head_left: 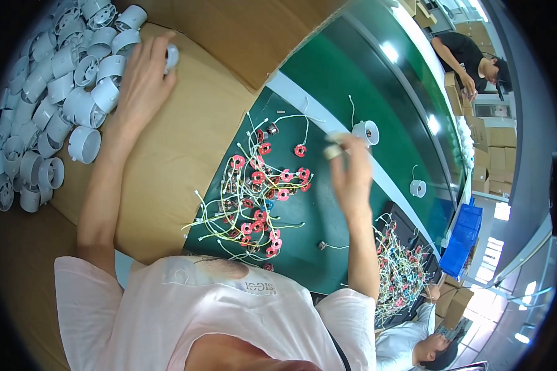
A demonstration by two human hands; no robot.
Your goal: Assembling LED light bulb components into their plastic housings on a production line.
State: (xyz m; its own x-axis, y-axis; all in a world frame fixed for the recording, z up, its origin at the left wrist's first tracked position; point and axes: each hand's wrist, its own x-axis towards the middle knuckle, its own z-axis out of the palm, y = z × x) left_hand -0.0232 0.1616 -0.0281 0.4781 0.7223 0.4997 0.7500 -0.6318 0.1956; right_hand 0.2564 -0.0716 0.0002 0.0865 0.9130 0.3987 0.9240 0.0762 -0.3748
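Observation:
My left hand [143, 83] reaches into the large cardboard box and is closed round a white round plastic housing [172, 58]. Beside it lies a heap of similar white housings [74, 86]. My right hand [353, 176] is over the edge of the green work surface, slightly blurred, pale covers on its fingertips. Its thumb and forefinger look a little apart, with nothing seen between them. Just beyond it, a white housing with a wire [366, 132] stands on the green conveyor belt. Between my arms lies a tangled pile of small red-and-copper motor coils with wires [257, 191].
The cardboard box's wall [241, 37] rises at the back. Another wired housing [418, 188] sits farther along the belt. At right are a black tray of wired coils [396, 266] and a blue bin [463, 240]. Two co-workers are nearby, one across the belt [461, 59], one at lower right [408, 343].

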